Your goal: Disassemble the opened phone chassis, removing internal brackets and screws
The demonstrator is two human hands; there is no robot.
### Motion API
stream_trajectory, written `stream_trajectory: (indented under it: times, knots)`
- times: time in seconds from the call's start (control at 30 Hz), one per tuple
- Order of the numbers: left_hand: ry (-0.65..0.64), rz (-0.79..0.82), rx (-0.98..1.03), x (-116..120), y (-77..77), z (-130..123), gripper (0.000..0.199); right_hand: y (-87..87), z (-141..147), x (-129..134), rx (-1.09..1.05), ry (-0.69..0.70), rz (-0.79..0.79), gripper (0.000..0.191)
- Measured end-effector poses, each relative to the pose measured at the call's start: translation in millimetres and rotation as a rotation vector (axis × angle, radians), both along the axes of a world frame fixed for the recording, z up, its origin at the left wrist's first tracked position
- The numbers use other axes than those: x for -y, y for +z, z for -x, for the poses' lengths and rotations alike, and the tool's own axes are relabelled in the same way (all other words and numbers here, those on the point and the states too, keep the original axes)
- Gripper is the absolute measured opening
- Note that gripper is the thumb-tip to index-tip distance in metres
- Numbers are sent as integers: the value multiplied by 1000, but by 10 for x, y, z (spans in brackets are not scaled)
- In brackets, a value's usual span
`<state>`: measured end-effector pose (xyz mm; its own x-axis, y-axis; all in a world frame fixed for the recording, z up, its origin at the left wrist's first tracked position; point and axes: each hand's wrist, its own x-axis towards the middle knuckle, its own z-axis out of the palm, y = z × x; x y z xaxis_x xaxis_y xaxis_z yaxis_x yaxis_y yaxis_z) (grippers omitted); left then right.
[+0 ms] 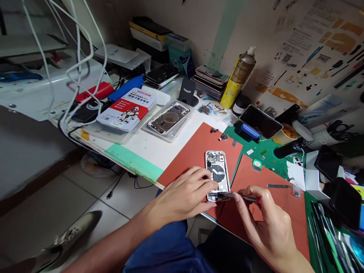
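Note:
An opened phone housing [218, 172] lies on a reddish-brown mat [184, 159] near the table's front edge, its inner parts and a dark round piece showing. My left hand [189, 193] rests on the housing's left side, fingers spread over its lower half, holding it against the mat. My right hand [267, 223] pinches a thin tool [247, 198] with a red end. The tool's tip reaches the bottom end of the housing. Small metal parts [223, 136] lie on the mat behind the phone.
Behind stand a yellow spray can [239, 76], a dark phone [261, 121] and another housing [169, 117] in a plastic tray. A red and white battery box [127, 110] is at left. Tweezers and tools [330, 235] lie at right. White cables [78, 57] hang at the left.

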<state>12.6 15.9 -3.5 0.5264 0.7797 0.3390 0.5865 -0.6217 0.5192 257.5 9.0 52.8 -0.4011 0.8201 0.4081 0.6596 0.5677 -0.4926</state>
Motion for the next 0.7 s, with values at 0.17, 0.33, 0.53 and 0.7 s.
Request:
stream_trajectory:
  times: [0.17,0.33,0.53,0.7]
  knots:
    - [-10,1,10,-5,-17,2,39,24,13,3,32,20,-27,4]
    - [-9,-5,14,-2,-25,-1,40,40,24,-12,75,22,-59,3]
    - [-14,-37,6,1,-22,6,41,92,52,-53,115,42,-54,5]
    - [-25,-63,6,-11,-9,2,41,140,29,-75,133,47,-70,4]
